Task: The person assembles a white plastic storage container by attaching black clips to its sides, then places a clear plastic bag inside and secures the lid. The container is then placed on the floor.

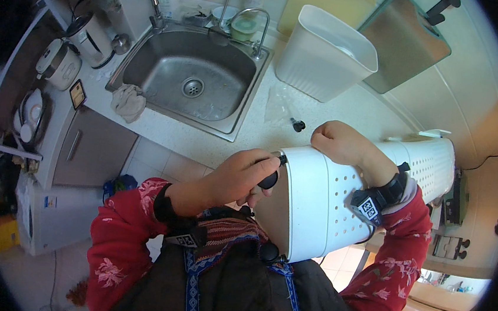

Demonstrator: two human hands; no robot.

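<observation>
A perforated white bin (340, 193) is held on its side above the countertop (250, 138).

Its long axis runs left to right. The right hand (345, 143) is clenched over the upper rim; the left hand's (241, 175) fingers are pinched on a black caster wheel (268, 180) at the base.

perforated bin (339, 205): white, dotted with small round holes | caster wheel (268, 181): black | sleeves (121, 233): red, pink floral print | wrist straps (391, 191): black | second bin (323, 55): plain white | sink (193, 76): steel grey | cloth (129, 102): off-white
</observation>
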